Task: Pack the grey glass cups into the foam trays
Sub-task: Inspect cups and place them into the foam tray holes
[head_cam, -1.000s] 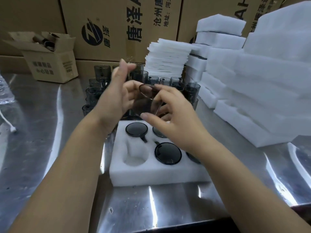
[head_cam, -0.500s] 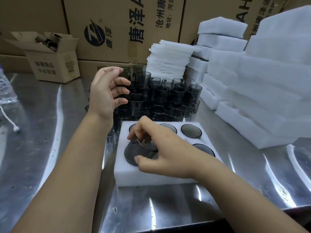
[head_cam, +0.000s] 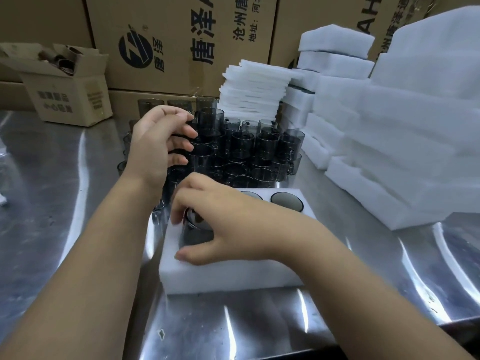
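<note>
Cardboard carton (head_cam: 181, 42) reads 唐泽; right grip (head_cam: 228, 224) clasps grey cup (head_cam: 197, 233), left grip (head_cam: 158, 144) slack.

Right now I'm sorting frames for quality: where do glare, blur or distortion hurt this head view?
Head view: bright glare streaks cross the steel table; the white foam stacks wash out, edges soft; the left hand and right hand look slightly smeared; the grey glass cup under the right hand is dark and hard to read; wide-angle bowing bends the cartons.
</note>
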